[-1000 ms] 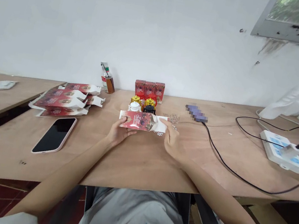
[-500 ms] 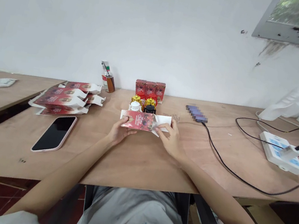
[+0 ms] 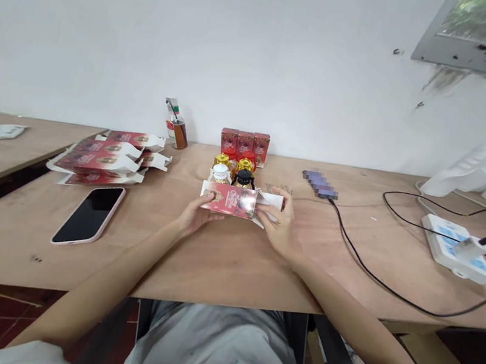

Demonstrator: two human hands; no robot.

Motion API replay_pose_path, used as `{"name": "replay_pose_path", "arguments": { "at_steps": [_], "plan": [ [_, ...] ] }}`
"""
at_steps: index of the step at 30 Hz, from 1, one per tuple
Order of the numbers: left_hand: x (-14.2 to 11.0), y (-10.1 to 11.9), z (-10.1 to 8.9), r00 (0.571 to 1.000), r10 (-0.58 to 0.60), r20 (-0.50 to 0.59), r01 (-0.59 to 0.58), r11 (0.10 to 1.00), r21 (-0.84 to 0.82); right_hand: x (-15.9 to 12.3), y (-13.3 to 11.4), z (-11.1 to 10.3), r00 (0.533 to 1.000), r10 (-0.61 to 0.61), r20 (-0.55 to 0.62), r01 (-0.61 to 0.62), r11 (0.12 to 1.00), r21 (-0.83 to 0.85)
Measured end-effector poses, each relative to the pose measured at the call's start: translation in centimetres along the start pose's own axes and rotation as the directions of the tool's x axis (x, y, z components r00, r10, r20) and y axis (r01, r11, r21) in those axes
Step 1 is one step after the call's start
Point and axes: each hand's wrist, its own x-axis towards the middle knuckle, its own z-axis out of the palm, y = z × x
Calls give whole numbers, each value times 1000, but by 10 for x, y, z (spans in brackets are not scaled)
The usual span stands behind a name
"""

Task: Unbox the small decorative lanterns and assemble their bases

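"Currently, what is at each hand?"

"Left hand (image 3: 195, 217) grips the closer end of a red printed cardboard carton (image 3: 231, 200); right hand (image 3: 280, 228) pinches its white end flaps (image 3: 274, 200)."

"Carton position?"

"Held level above the wooden worktop (image 3: 210, 269), between front and back edges, just in front of a white lantern-shaped ornament (image 3: 221, 173) and a black one (image 3: 243, 178)."

"Reading of the flaps?"

"Splayed outward; I judge that end unclosed. Contents: cannot tell."
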Motion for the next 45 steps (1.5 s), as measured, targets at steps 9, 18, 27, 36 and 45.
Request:
{"name": "replay_pose_path", "arguments": {
  "at_steps": [9, 18, 27, 36, 45],
  "plan": [
    [-3, 22, 0, 991, 131, 1, -131, 991, 26, 9, 2, -6, 979, 110, -172, -96, 992, 87],
    [0, 65, -22, 910, 353, -216, -374, 925, -66, 24, 33, -6, 809, 560, -181, -365, 718, 592],
    [-1, 64, -20, 942, 268, -202, -324, 883, -339, 20, 27, -6, 860, 508, -55, -407, 746, 527],
    [-2, 60, -14, 967, 224, -124, -252, 914, -318, 40, 8, 9, 934, 277, 224, -330, 908, 257],
    [-11, 59, -3, 973, 231, 21, -218, 940, -261, 55, -10, 23, 956, 23, 293, 42, 975, -216]
  ]
}}
